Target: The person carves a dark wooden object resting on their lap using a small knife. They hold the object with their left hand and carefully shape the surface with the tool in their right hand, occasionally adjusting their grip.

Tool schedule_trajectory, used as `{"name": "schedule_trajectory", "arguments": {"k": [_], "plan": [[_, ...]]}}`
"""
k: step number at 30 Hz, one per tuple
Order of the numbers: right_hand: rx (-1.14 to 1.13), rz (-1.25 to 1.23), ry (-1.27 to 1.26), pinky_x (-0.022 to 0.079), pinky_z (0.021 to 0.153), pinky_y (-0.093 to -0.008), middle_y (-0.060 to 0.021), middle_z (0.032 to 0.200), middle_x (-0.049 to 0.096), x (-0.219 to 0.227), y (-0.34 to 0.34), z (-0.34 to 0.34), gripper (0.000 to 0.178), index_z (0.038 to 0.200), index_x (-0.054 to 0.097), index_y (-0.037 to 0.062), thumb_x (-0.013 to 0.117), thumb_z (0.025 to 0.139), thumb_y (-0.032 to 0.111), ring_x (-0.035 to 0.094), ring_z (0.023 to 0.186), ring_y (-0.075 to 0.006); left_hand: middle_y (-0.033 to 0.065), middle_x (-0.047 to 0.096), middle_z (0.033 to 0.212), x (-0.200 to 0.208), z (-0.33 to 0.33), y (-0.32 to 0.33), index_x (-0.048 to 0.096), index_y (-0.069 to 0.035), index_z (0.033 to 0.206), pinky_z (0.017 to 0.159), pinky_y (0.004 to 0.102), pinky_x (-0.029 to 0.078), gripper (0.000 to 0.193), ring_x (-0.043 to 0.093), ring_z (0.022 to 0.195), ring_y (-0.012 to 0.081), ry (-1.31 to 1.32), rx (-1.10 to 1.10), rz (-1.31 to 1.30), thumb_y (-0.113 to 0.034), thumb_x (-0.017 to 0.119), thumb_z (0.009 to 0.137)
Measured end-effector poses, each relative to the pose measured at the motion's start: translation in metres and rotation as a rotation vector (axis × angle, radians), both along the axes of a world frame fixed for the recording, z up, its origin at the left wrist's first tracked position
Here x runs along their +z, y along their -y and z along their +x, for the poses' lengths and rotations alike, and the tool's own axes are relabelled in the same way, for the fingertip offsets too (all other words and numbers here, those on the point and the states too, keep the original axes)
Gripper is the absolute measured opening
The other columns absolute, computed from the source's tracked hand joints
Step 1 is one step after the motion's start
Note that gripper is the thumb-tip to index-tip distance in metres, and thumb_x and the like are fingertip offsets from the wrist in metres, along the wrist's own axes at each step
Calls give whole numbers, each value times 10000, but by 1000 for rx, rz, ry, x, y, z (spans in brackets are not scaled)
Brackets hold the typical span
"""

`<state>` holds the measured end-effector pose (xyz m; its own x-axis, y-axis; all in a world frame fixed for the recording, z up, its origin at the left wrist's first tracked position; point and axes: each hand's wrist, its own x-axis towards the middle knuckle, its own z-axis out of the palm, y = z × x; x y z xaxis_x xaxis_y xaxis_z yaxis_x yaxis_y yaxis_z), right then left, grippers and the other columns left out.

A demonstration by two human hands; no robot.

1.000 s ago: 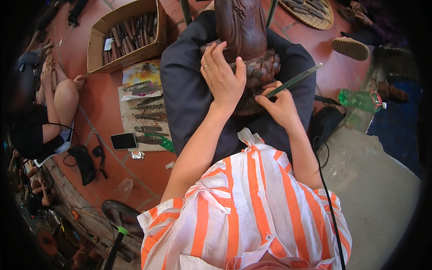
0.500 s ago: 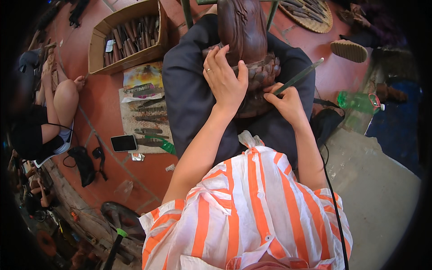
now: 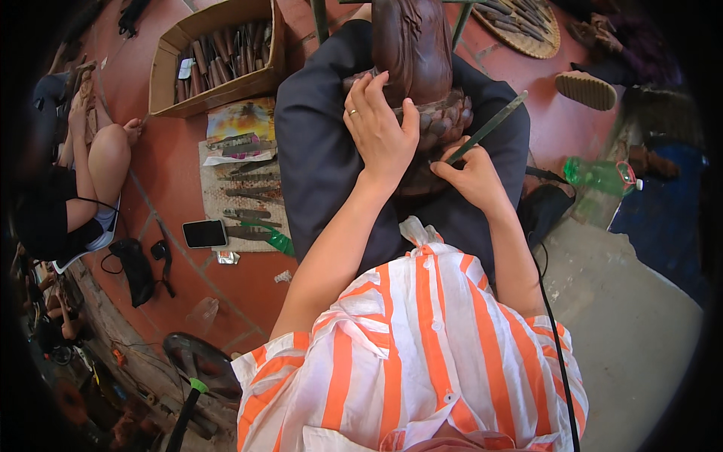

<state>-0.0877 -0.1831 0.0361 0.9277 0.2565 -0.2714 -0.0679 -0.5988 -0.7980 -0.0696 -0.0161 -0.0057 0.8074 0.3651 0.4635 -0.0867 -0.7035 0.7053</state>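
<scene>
A dark brown carved wooden statue (image 3: 413,49) stands between my thighs, its lower part (image 3: 444,117) carved in rounded lumps. My left hand (image 3: 379,134), with a ring on one finger, rests against its left side, fingers stretched and apart. By the lower right of the carving, my right hand (image 3: 473,175) is closed around a slim, flat, dark green-grey carving tool (image 3: 495,120). The long end of this tool slants up and to the right, above my thigh. Its working end is hidden by my fingers and the carving.
To the left, a cardboard box (image 3: 167,83) holds many wooden-handled tools. Flat blades lie on a mat (image 3: 213,181) beside a phone (image 3: 204,234). A round woven tray (image 3: 546,47) with tools sits far right. A green bottle (image 3: 595,173) lies at right; another person (image 3: 105,162) sits left.
My right hand has shifted slightly left and down along the carving, and the tool's upper end has swung a little left. The left hand keeps its place on the statue.
</scene>
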Motion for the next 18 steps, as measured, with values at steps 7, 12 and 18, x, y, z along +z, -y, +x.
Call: {"name": "schedule_trajectory", "arguments": {"k": [7, 12, 18], "plan": [[-40, 92, -38, 457, 705, -330, -142, 783, 642, -2, 11, 10, 221, 726, 626, -78, 705, 723, 129, 616, 760, -206, 172, 507, 1216, 2, 1, 3, 483, -16, 1210, 984, 447, 343, 453, 457, 1171, 351, 4, 3, -3, -150, 631, 804], [113, -108, -117, 437, 755, -316, -108, 852, 621, 6, 2, 5, 172, 753, 650, -51, 710, 751, 110, 582, 816, -175, 171, 508, 1214, 0, 3, -1, 481, -19, 1214, 983, 449, 344, 458, 454, 1174, 353, 21, 9, 1, -157, 630, 804], [-12, 87, -160, 445, 791, -316, -107, 870, 631, 5, 16, 15, 152, 745, 640, -72, 688, 766, 70, 597, 852, -174, 161, 509, 1215, 2, 0, 3, 482, -24, 1215, 982, 445, 345, 458, 458, 1170, 353, -1, 4, -9, -158, 631, 804]]}}
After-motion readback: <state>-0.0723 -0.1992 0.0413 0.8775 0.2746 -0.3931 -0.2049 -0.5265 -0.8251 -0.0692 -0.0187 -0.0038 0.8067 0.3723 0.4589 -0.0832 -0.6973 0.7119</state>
